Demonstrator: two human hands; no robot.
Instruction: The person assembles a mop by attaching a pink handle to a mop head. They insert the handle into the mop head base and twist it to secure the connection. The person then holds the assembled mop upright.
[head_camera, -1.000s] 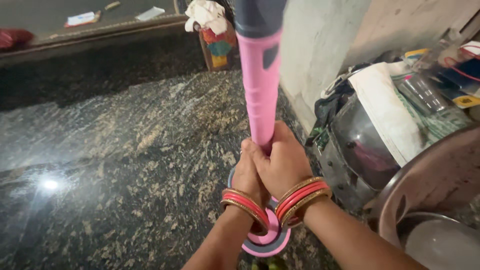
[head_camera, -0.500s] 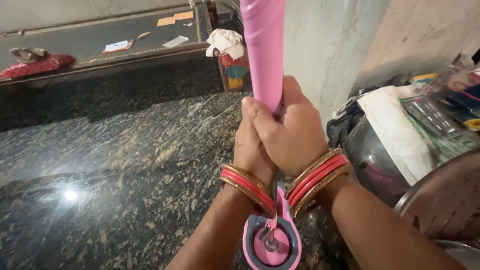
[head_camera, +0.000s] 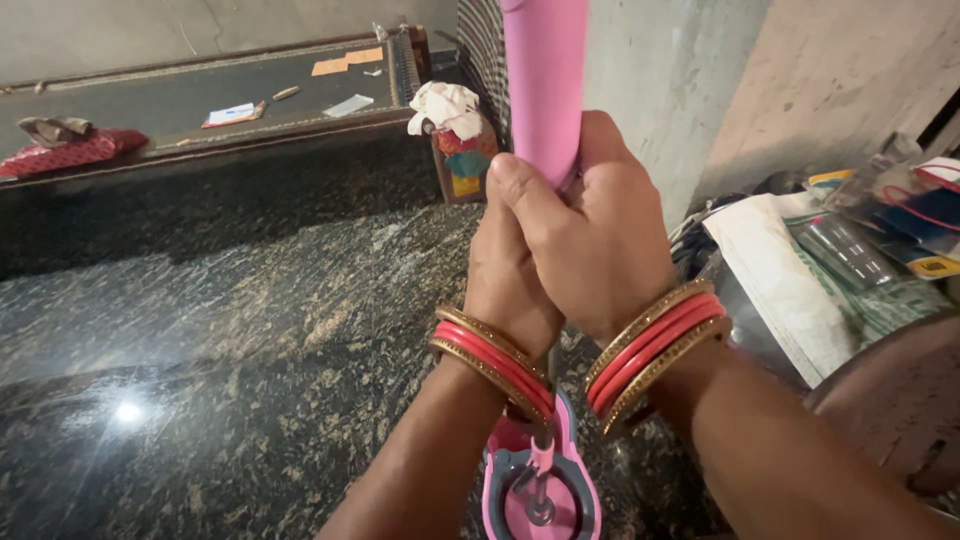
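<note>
Head view: both hands, left hand (head_camera: 510, 285) and right hand (head_camera: 590, 240), clasp the upright pink mop handle (head_camera: 545, 90) at centre, steadying it over its pink bucket fitting (head_camera: 545, 490) (near edge) on the dark speckled floor (head_camera: 200, 350).

Floor (head_camera: 230, 330) left of the hands: open, room to pass right up to the step (head_camera: 220, 190) at its far edge. Right side blocked: wall (head_camera: 650, 90) close behind the handle (head_camera: 545, 90), steel pots (head_camera: 760, 330) and sack (head_camera: 790, 270) piled just beside the right hand (head_camera: 590, 240).
</note>
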